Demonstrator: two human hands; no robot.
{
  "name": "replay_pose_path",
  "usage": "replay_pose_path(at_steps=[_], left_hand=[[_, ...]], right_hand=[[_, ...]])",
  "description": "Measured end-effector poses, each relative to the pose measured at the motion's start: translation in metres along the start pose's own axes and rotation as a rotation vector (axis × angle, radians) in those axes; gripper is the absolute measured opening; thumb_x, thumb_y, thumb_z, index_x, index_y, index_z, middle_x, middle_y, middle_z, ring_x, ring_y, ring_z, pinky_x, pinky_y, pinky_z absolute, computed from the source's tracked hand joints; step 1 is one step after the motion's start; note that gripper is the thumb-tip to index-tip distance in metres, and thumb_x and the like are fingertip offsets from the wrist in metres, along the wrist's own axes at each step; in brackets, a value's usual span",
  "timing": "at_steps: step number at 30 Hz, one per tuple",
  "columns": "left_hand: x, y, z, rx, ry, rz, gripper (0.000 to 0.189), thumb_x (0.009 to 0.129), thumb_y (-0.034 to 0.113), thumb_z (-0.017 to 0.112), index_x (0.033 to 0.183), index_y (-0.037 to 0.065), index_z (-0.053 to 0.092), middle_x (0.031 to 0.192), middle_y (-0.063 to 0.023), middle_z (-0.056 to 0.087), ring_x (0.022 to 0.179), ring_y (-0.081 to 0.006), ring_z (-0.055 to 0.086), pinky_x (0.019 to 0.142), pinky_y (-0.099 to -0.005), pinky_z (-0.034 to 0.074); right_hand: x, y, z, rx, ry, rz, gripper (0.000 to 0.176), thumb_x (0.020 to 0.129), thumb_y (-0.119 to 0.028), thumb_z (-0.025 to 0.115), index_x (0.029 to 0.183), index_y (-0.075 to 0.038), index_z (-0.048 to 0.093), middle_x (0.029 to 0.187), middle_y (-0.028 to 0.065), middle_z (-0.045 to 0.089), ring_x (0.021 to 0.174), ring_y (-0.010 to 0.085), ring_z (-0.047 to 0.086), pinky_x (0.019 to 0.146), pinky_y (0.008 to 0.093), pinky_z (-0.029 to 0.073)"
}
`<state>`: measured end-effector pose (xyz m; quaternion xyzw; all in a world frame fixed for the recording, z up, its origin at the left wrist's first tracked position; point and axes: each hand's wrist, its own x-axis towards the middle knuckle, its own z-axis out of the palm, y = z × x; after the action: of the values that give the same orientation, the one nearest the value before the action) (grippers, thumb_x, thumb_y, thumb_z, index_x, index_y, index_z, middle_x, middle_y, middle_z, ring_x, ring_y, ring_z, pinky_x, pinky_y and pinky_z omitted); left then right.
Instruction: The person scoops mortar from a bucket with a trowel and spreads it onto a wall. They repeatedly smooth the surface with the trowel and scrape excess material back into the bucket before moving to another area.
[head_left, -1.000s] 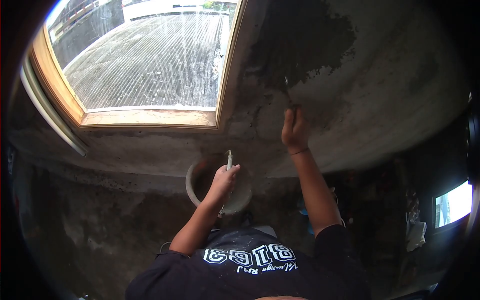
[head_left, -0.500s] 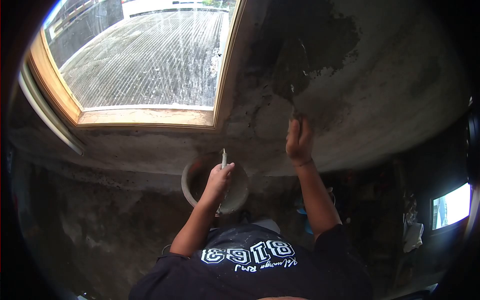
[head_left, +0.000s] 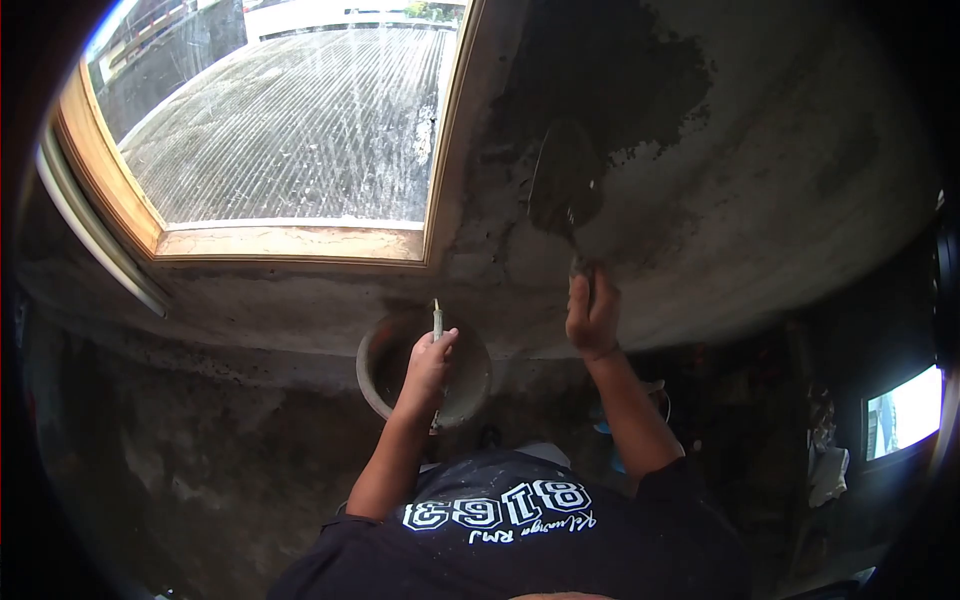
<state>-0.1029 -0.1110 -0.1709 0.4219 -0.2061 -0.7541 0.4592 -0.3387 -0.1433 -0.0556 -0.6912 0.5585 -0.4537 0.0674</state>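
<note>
My right hand [head_left: 593, 313] is wrapped round the handle of a trowel [head_left: 566, 185], whose broad blade points up against the grey wall [head_left: 780, 190]. Dark wet mortar [head_left: 630, 80] covers a patch of the wall above the blade. Lower and to the left, my left hand [head_left: 430, 366] grips a thin light-coloured handle [head_left: 438, 320] with a short pointed tip. What lies at the handle's other end is hidden. Beneath my left hand stands a round bucket [head_left: 376, 375], its inside dark.
A wooden-framed window [head_left: 290, 240] fills the upper left, with a curved pale pipe [head_left: 85, 235] beside it. On the right are a small bright window [head_left: 903, 415] and a whitish cloth or bag [head_left: 828, 475]. A blue object [head_left: 617, 458] sits near my right forearm.
The trowel and my right hand have moved down and slightly left, and the blade's broad face now shows. My left hand has shifted slightly left, still gripping its handle.
</note>
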Motion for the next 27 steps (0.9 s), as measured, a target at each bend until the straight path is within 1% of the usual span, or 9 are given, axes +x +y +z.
replay_pose_path(at_steps=[4, 6, 9, 10, 12, 15, 18, 24, 27], left_hand=[[0.000, -0.002, 0.001, -0.032, -0.013, 0.016, 0.026, 0.093, 0.028, 0.065, 0.077, 0.017, 0.047, 0.062, 0.0098, 0.040, 0.049, -0.0020, 0.032, 0.043, -0.0229, 0.023], [-0.003, -0.001, 0.002, -0.014, -0.014, 0.000, 0.027, 0.093, 0.028, 0.065, 0.076, 0.017, 0.046, 0.063, 0.0098, 0.040, 0.049, -0.0020, 0.032, 0.043, -0.0231, 0.023], [-0.003, -0.002, 0.006, -0.035, 0.032, 0.011, 0.027, 0.093, 0.028, 0.065, 0.076, 0.017, 0.046, 0.063, 0.0095, 0.040, 0.049, -0.0021, 0.032, 0.044, -0.0234, 0.024], [-0.004, -0.003, 0.007, -0.031, 0.044, 0.024, 0.027, 0.093, 0.028, 0.065, 0.076, 0.017, 0.046, 0.063, 0.0094, 0.040, 0.049, -0.0020, 0.032, 0.044, -0.0234, 0.024], [-0.003, -0.004, 0.008, -0.027, 0.056, 0.042, 0.027, 0.092, 0.028, 0.065, 0.075, 0.017, 0.046, 0.062, 0.0093, 0.040, 0.049, -0.0020, 0.032, 0.044, -0.0234, 0.024], [0.001, -0.010, 0.008, 0.015, 0.052, 0.006, 0.027, 0.092, 0.029, 0.065, 0.077, 0.020, 0.045, 0.063, 0.0101, 0.040, 0.050, -0.0021, 0.034, 0.045, -0.0218, 0.024], [0.002, -0.012, 0.011, 0.005, -0.008, -0.003, 0.029, 0.093, 0.028, 0.065, 0.074, 0.017, 0.046, 0.061, 0.0090, 0.039, 0.048, -0.0028, 0.032, 0.043, -0.0242, 0.025], [0.001, -0.010, 0.018, 0.009, 0.024, 0.007, 0.031, 0.094, 0.027, 0.064, 0.073, 0.017, 0.044, 0.059, 0.0093, 0.037, 0.045, -0.0032, 0.031, 0.042, -0.0240, 0.023], [0.004, -0.007, 0.020, 0.035, 0.052, 0.009, 0.031, 0.094, 0.027, 0.064, 0.072, 0.017, 0.044, 0.058, 0.0097, 0.036, 0.046, -0.0029, 0.031, 0.042, -0.0242, 0.023]], right_hand=[[0.030, 0.010, 0.011, -0.001, 0.021, 0.022, 0.030, 0.099, -0.029, 0.050, 0.101, -0.001, 0.059, 0.076, 0.0179, 0.065, 0.070, 0.0394, 0.065, 0.061, 0.0417, 0.049], [0.027, 0.028, 0.021, -0.098, 0.066, -0.136, 0.029, 0.099, -0.029, 0.051, 0.101, -0.001, 0.059, 0.076, 0.0183, 0.065, 0.069, 0.0394, 0.066, 0.060, 0.0421, 0.049], [0.000, 0.035, 0.024, -0.252, 0.096, -0.185, 0.027, 0.099, -0.027, 0.051, 0.100, -0.001, 0.059, 0.075, 0.0185, 0.065, 0.069, 0.0398, 0.066, 0.060, 0.0426, 0.049], [-0.010, 0.036, 0.019, -0.250, 0.096, -0.181, 0.027, 0.099, -0.027, 0.051, 0.100, -0.001, 0.059, 0.075, 0.0185, 0.065, 0.069, 0.0398, 0.066, 0.060, 0.0426, 0.049], [-0.020, 0.037, 0.008, -0.101, -0.014, -0.077, 0.026, 0.098, -0.026, 0.051, 0.099, -0.002, 0.059, 0.076, 0.0185, 0.065, 0.069, 0.0394, 0.066, 0.060, 0.0430, 0.050], [-0.006, 0.027, -0.003, -0.023, 0.029, -0.065, 0.025, 0.098, -0.025, 0.052, 0.099, -0.002, 0.059, 0.075, 0.0183, 0.065, 0.069, 0.0386, 0.066, 0.060, 0.0432, 0.049], [0.025, 0.011, -0.006, -0.051, 0.026, -0.018, 0.024, 0.097, -0.025, 0.052, 0.099, -0.002, 0.059, 0.074, 0.0175, 0.064, 0.068, 0.0382, 0.066, 0.059, 0.0431, 0.049], [-0.003, 0.046, 0.001, -0.262, 0.080, -0.174, 0.025, 0.097, -0.025, 0.053, 0.101, -0.001, 0.059, 0.075, 0.0181, 0.064, 0.070, 0.0421, 0.065, 0.060, 0.0444, 0.049], [-0.005, 0.037, -0.003, -0.126, 0.084, -0.137, 0.027, 0.099, -0.024, 0.051, 0.101, 0.001, 0.059, 0.074, 0.0195, 0.063, 0.071, 0.0426, 0.064, 0.060, 0.0430, 0.048]])
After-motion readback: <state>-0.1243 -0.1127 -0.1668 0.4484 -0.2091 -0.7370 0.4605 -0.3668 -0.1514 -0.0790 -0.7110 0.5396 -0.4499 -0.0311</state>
